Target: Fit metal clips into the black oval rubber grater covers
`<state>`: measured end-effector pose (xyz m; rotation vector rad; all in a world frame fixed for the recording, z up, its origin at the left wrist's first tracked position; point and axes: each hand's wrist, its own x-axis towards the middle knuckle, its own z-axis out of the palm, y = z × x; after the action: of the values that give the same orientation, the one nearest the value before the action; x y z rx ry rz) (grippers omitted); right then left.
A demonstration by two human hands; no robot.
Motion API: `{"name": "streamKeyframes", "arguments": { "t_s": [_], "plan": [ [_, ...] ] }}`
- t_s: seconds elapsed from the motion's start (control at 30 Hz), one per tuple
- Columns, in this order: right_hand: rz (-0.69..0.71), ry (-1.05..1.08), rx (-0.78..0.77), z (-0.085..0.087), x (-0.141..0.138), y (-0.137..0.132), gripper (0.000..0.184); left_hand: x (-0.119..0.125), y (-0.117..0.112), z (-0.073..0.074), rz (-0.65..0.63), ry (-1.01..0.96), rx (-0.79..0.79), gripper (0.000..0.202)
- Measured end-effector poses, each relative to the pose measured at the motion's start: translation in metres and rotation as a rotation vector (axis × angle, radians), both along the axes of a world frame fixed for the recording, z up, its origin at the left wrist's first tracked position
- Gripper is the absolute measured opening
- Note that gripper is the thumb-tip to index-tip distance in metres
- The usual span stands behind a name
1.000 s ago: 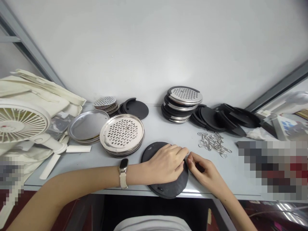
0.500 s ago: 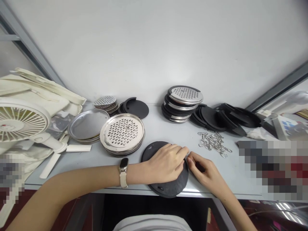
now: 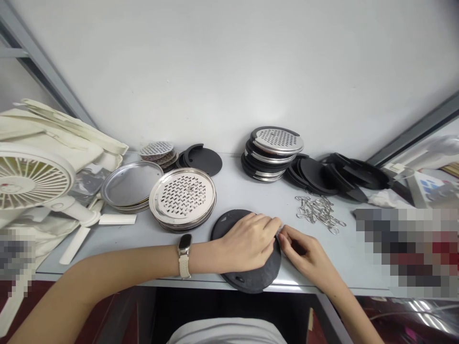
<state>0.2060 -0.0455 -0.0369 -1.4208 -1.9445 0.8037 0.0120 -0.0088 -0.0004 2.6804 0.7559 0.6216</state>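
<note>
A black round disc lies at the table's near edge, partly overhanging it. My left hand rests on top of the disc, fingers bent and pressing at its right rim. My right hand is beside the rim, fingertips pinched against the left hand's fingertips. What the pinch holds is too small to make out. A watch is on my left wrist. A loose pile of small wire clips lies just beyond my right hand.
Stacked perforated steel discs and plain steel plates sit to the left. Behind are a stack of assembled discs, black discs, more black discs, small perforated discs. A white fan and cream bag stand far left.
</note>
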Motion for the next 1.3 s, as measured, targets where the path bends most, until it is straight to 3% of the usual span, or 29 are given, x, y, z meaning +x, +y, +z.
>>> {"name": "streamKeyframes", "arguments": {
  "t_s": [0.7,1.03,1.3],
  "plan": [
    [0.03,-0.016,-0.024,0.0034,-0.0023,-0.0011,0.025,0.0002,-0.0004,0.0003,-0.014,0.019,0.007,0.012],
    [0.002,-0.004,-0.029,0.0015,0.001,0.0,0.034,-0.0009,0.0005,0.0012,-0.016,0.053,0.038,0.014],
    [0.011,-0.003,-0.054,0.0021,-0.0004,-0.0007,0.032,-0.0012,0.0004,-0.0008,0.011,-0.022,-0.055,0.017]
  ]
}}
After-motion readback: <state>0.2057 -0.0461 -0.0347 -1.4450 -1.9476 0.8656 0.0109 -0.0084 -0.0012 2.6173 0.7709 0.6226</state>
